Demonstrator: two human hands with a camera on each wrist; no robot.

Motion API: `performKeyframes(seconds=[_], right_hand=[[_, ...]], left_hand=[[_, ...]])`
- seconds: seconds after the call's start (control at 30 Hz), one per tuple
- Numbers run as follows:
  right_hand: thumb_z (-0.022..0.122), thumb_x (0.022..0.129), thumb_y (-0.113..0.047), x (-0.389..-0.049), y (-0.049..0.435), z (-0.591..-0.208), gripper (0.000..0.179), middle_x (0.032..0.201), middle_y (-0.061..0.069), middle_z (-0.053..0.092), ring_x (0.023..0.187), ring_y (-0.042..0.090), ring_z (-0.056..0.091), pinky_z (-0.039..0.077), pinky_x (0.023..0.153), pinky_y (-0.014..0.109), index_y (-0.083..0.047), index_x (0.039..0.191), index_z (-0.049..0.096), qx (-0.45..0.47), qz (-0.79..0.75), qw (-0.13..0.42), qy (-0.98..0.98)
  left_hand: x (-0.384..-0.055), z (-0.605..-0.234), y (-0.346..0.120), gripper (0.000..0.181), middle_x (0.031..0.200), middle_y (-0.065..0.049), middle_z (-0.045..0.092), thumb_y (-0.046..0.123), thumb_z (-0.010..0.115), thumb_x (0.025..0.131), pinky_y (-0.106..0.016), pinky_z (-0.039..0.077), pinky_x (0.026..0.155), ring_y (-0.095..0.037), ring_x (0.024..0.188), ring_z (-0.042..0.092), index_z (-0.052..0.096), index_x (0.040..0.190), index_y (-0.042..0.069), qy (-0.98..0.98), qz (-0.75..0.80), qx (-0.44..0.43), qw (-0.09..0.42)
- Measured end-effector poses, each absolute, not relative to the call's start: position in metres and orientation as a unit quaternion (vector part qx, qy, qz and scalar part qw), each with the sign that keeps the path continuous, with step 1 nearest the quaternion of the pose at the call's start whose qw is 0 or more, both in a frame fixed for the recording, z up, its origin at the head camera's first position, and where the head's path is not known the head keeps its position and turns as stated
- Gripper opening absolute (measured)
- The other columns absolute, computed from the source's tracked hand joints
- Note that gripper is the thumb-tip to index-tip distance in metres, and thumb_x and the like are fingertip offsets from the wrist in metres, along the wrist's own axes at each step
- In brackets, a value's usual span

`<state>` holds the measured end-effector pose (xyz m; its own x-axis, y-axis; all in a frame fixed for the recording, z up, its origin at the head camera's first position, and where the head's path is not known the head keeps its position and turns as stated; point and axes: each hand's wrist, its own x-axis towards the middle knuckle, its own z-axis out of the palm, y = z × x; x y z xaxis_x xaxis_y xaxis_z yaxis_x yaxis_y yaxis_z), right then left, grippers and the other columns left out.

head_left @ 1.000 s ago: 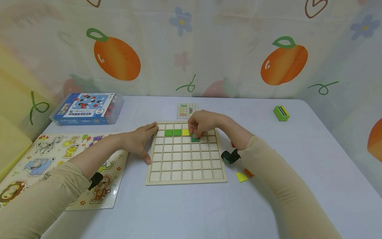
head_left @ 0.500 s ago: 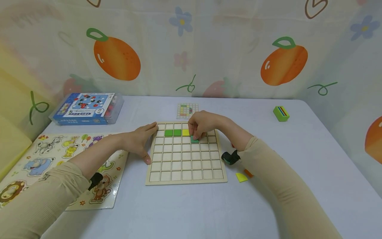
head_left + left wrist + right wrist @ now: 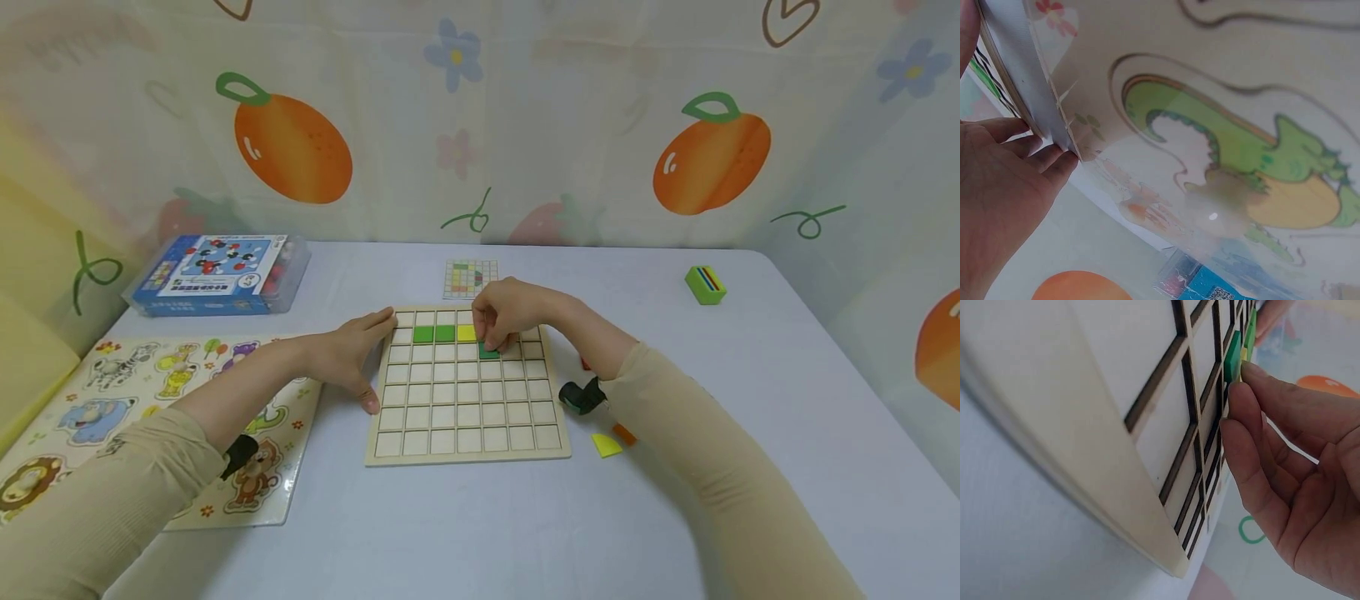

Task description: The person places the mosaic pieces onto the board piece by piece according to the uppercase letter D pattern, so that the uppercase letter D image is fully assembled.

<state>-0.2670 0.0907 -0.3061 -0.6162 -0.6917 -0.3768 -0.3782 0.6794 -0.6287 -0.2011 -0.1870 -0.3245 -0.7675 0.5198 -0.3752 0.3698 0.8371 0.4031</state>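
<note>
Right hand point(image 3: 513, 307) is pinching a fourth tile point(image 3: 488, 352) near the board's point(image 3: 468, 457) far edge — three placed, most squares bare — left hand point(image 3: 343, 354) spread.

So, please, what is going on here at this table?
A person's right hand holds a dark green tile at the wooden grid board, while the left hand touches the board's left edge. Two lighter green tiles and a yellow tile lie side by side in one row on it. A loose yellow piece lies to the right of the board.
</note>
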Motion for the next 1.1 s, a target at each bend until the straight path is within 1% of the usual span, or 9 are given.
performKeyframes(seconds=[0.1, 0.2, 0.33, 0.57, 0.83, 1.1], right_hand=[[0.074, 0.085, -0.006, -0.269, 0.097, -0.304, 0.009, 0.077, 0.002, 0.066, 0.068, 0.015, 0.070, 0.060, 0.068, 0.027, -0.007, 0.089, 0.066, -0.316, -0.245, 0.299, 0.867], [0.074, 0.084, -0.009, -0.272, 0.107, -0.302, 0.009, 0.073, -0.001, 0.062, 0.065, 0.012, 0.063, 0.054, 0.065, 0.024, -0.010, 0.089, 0.067, -0.323, -0.224, 0.283, 0.875], [0.075, 0.083, -0.013, -0.276, 0.123, -0.300, 0.009, 0.073, -0.002, 0.058, 0.067, 0.012, 0.054, 0.047, 0.063, 0.023, -0.012, 0.089, 0.068, -0.328, -0.200, 0.270, 0.883], [0.071, 0.084, -0.012, -0.274, 0.153, -0.301, 0.008, 0.078, -0.001, 0.062, 0.073, 0.014, 0.056, 0.047, 0.068, 0.026, -0.012, 0.092, 0.069, -0.327, -0.191, 0.286, 0.880], [0.073, 0.086, -0.013, -0.272, 0.183, -0.304, 0.012, 0.082, 0.001, 0.060, 0.079, 0.016, 0.053, 0.044, 0.070, 0.026, -0.013, 0.097, 0.071, -0.322, -0.191, 0.308, 0.874], [0.074, 0.086, -0.013, -0.270, 0.207, -0.305, 0.018, 0.089, 0.003, 0.061, 0.086, 0.018, 0.054, 0.047, 0.076, 0.027, -0.013, 0.103, 0.071, -0.316, -0.207, 0.326, 0.867]], left_hand=[[-0.201, -0.324, -0.187, 0.134, 0.166, -0.026, -0.003, 0.042, 0.091, 0.063, -0.063, 0.015, 0.123, -0.050, 0.152, 0.001, 0.008, 0.156, -0.008, 0.927, 0.154, 0.240, 0.242], [-0.201, -0.324, -0.187, 0.134, 0.166, -0.026, -0.003, 0.043, 0.091, 0.063, -0.063, 0.015, 0.122, -0.050, 0.152, 0.002, 0.008, 0.156, -0.008, 0.927, 0.154, 0.242, 0.242], [-0.201, -0.323, -0.187, 0.134, 0.166, -0.026, -0.003, 0.043, 0.091, 0.064, -0.064, 0.015, 0.122, -0.050, 0.152, 0.002, 0.008, 0.156, -0.008, 0.927, 0.153, 0.245, 0.241], [-0.201, -0.324, -0.188, 0.135, 0.166, -0.026, -0.004, 0.043, 0.091, 0.063, -0.064, 0.014, 0.122, -0.050, 0.152, 0.001, 0.008, 0.156, -0.008, 0.926, 0.155, 0.244, 0.242], [-0.202, -0.327, -0.189, 0.135, 0.166, -0.026, -0.004, 0.044, 0.091, 0.063, -0.064, 0.014, 0.123, -0.050, 0.152, 0.001, 0.008, 0.156, -0.008, 0.926, 0.156, 0.243, 0.242], [-0.202, -0.327, -0.189, 0.135, 0.166, -0.026, -0.003, 0.044, 0.091, 0.062, -0.063, 0.015, 0.122, -0.049, 0.153, 0.002, 0.009, 0.156, -0.007, 0.927, 0.156, 0.242, 0.239]])
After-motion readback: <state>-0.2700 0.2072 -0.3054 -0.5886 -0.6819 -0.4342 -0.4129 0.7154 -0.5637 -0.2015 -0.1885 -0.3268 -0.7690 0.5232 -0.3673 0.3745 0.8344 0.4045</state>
